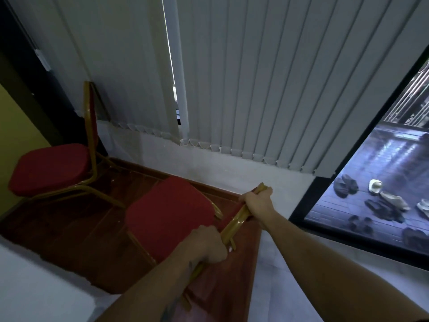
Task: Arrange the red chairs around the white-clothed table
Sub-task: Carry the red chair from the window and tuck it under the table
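A red-cushioned chair (167,212) with a gold metal frame stands right in front of me, its seat facing away to the left. My left hand (207,245) grips the near end of its gold top rail. My right hand (257,202) grips the far end of the same rail. A second red chair (50,169) with the same gold frame stands at the left, close to the wall corner, with its back towards the blinds. White cloth (34,282) fills the lower left corner; I cannot tell whether it is the table's.
Grey vertical blinds (255,77) cover the wall ahead above a white skirting. A dark-framed glass door (371,182) at the right shows several shoes on decking outside. The floor is dark red wood beside pale tile. A yellow wall stands at far left.
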Motion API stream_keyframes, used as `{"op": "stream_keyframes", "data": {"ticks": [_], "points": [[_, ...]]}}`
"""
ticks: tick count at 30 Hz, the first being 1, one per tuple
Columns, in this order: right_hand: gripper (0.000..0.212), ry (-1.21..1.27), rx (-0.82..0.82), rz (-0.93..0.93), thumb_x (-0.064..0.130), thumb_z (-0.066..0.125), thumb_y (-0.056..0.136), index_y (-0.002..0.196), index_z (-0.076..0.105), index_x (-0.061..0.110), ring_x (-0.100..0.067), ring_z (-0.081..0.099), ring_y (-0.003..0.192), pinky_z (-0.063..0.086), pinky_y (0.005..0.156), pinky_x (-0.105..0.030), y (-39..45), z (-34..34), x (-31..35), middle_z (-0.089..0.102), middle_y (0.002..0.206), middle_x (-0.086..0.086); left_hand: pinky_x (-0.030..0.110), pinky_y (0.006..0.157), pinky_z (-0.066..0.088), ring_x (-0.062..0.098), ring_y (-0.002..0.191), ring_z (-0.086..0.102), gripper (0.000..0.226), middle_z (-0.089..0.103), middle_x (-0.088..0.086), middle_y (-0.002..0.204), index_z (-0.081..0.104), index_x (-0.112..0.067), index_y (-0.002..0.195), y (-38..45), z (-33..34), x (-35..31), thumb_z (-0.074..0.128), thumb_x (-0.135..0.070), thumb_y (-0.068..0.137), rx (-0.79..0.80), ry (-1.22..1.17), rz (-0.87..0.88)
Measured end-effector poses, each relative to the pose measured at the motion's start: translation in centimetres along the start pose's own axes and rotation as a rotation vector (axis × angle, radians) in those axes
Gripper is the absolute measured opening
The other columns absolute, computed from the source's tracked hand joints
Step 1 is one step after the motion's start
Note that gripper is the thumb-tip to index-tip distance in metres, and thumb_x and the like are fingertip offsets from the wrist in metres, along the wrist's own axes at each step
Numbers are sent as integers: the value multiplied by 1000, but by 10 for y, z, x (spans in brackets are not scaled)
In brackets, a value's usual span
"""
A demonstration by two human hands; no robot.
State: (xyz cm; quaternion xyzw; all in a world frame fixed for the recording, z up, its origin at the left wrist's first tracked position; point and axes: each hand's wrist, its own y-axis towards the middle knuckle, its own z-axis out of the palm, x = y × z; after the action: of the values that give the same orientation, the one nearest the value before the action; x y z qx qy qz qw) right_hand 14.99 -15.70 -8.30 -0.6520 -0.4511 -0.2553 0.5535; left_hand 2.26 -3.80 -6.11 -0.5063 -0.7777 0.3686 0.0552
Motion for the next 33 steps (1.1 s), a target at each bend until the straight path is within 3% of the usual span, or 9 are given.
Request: {"op": "stream_keyframes", "data": {"ticks": [3, 6, 9, 11, 14, 18, 22, 26, 33], "points": [[72, 212, -43, 107, 10, 69, 72, 137, 41, 0, -35, 66, 91, 54, 63, -40, -18, 19, -14, 61, 99, -18, 35, 89, 48, 37, 115, 59, 68, 58, 17, 131, 60, -10, 125, -4, 3, 3, 46, -41, 66, -42, 21, 9], [56, 314, -55, 142, 8, 62, 70, 125, 52, 1, -32, 61, 83, 48, 61, -37, -30, 31, -22, 59, 92, -15, 35, 84, 47, 36, 111, 61, 65, 61, 14, 126, 63, -11, 120, -8, 7, 7, 44, -38, 64, -43, 33, 21], [39, 320, -60, 117, 5, 57, 73, 112, 52, 6, -26, 55, 71, 43, 54, -32, -33, 30, -17, 54, 81, -11, 35, 84, 49, 34, 109, 61, 56, 62, 12, 123, 65, -13, 116, -10, 12, 12, 48, -38, 69, -77, -14, 22], [40, 308, -44, 100, 1, 57, 73, 111, 51, 7, -25, 54, 66, 43, 52, -30, -36, 27, -13, 53, 78, -11, 33, 81, 48, 32, 109, 61, 48, 62, 10, 122, 65, -14, 116, -12, 14, 12, 57, -37, 74, -114, -35, 3], [39, 305, -28, 74, -3, 56, 71, 110, 53, 1, -27, 54, 65, 45, 54, -33, -43, 25, -14, 52, 77, -12, 32, 80, 50, 30, 109, 62, 52, 62, 10, 123, 64, -13, 121, -14, 16, 10, 69, -36, 74, -130, 15, -8], [24, 306, -10, 42, -5, 57, 70, 92, 52, 1, -30, 55, 62, 48, 56, -37, -48, 24, -17, 52, 72, -13, 33, 81, 52, 31, 108, 64, 55, 64, 12, 124, 63, -11, 122, -17, 17, 10, 71, -37, 73, -141, 60, -24], [29, 320, 0, 24, -6, 58, 70, 97, 54, -1, -32, 56, 65, 51, 59, -41, -49, 23, -19, 53, 74, -13, 33, 80, 50, 33, 112, 63, 50, 63, 13, 126, 63, -11, 120, -14, 19, 7, 62, -38, 78, -170, 40, -34], [39, 283, 28, 0, -3, 60, 69, 107, 55, -2, -29, 54, 65, 48, 53, -32, -38, 17, -18, 52, 78, -13, 33, 79, 49, 32, 113, 62, 63, 60, 12, 128, 60, -11, 126, -4, 20, -4, 71, -39, 71, -149, 48, -80], [29, 241, 135, -45, -1, 62, 64, 90, 50, 4, -28, 52, 64, 44, 55, -33, 13, 19, 10, 49, 74, -14, 28, 65, 45, 25, 96, 65, 58, 62, 8, 116, 66, -13, 114, 30, -5, -31, 72, -36, 61, -101, 13, -130]]}}
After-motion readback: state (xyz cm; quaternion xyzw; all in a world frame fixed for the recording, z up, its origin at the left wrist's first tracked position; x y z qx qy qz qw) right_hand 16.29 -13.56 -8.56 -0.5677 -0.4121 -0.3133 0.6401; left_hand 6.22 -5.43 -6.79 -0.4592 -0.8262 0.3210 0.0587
